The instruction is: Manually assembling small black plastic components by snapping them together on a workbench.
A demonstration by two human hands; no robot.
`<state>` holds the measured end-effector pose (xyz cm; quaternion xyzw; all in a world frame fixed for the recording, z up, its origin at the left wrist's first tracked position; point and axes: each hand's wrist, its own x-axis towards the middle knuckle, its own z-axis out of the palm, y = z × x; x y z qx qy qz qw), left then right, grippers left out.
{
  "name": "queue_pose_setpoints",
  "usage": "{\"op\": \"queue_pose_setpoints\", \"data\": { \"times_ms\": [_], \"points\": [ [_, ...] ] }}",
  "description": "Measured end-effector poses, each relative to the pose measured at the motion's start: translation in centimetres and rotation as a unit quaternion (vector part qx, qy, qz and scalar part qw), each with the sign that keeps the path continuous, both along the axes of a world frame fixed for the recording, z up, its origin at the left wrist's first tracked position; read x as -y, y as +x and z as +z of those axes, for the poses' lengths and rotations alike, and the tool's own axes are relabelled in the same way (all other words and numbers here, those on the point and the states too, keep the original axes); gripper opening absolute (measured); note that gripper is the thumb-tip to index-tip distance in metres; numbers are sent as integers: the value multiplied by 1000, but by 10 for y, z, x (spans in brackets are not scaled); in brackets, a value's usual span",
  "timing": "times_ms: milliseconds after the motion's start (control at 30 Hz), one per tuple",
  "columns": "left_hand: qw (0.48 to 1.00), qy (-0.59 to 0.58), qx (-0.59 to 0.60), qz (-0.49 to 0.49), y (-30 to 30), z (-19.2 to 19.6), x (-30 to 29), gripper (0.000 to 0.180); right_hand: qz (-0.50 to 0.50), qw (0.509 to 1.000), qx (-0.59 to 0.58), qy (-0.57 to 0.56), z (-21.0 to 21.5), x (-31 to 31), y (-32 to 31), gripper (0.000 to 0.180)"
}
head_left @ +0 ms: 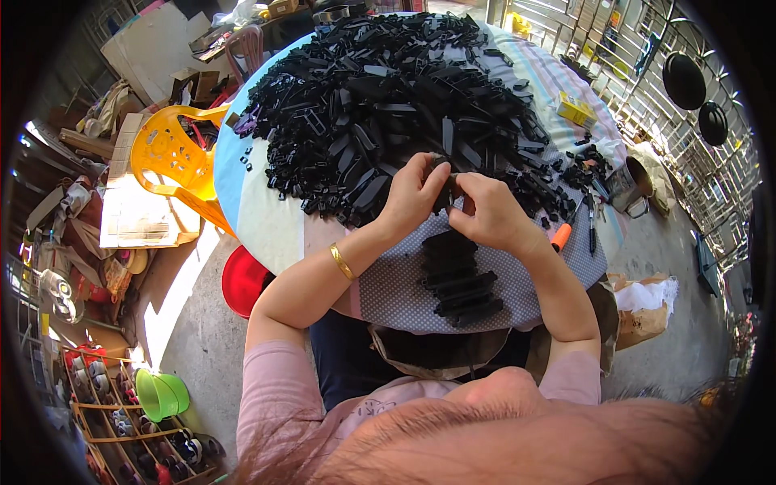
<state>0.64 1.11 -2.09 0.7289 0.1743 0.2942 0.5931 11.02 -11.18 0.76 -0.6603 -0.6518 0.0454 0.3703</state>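
- We see a round table (267, 234) under a striped and dotted cloth, filling the middle of the head view.
- Across its far half lies a big heap of black plastic parts (388, 97), loose and pointing every way; its near edge comes right up to our knuckles.
- To the left of the table stands a yellow plastic chair (166, 149), with a red stool (241, 279) just under the table's near-left rim.
- On the cloth just in front of us, below both hands, sits a neat stack of black pieces (461, 279), laid crosswise in a column running toward our body.
- Our left hand (412, 194), with a gold bangle (341, 261) on that wrist, is closed in a pinch on a small black part (446, 187).
- Our right hand (489, 212) is closed on the same part from the other side, fingertips meeting the left's.
- That part sits between the two hands, above the table at the heap's near edge; its long axis we cannot tell, as fingers cover most of it. Both hands are equally on it; the stack lies straight below, slightly nearer the right hand.
- An orange marker (561, 236) lies just right of the right wrist, beside a dark pen (592, 230).
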Motion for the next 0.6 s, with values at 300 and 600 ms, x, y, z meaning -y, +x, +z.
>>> {"op": "queue_pose_setpoints", "data": {
  "times_ms": [300,600],
  "points": [
    [993,-101,40,-46,1,0,-1,27,-40,996,-15,81,-1,-3,-3,11],
    [997,48,53,9,6,-11,-2,26,-39,987,141,64,-10,-5,1,13]
  ]
}}
